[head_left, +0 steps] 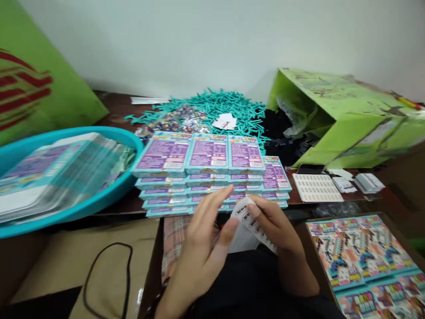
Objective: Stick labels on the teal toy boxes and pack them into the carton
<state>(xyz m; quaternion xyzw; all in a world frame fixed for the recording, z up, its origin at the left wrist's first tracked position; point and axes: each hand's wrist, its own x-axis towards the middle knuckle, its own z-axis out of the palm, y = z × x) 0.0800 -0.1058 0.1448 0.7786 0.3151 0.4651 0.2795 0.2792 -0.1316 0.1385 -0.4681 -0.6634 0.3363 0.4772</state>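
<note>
My right hand [277, 221] pinches a white sheet of stickers [250, 221] with rows of small oval dark-printed labels, its upper edge bent over. At the sheet's left side is my left hand [206, 230], fingers stretched out and thumb apart from them. The left thumb tip is close to the sheet; whether it touches, or carries a label, I cannot tell. Just beyond both hands, stacked teal-and-purple boxes [207, 153] stand in rows on the dark table [113, 104], printed backs facing up.
At left, a blue basin [133, 186] holds flat cartons. Teal plastic pieces [226, 104] are heaped by the wall. A green box [332, 102] lies on its side at right, near another sticker sheet [317, 187]. Packed colourful boxes [361, 252] sit in a carton at lower right.
</note>
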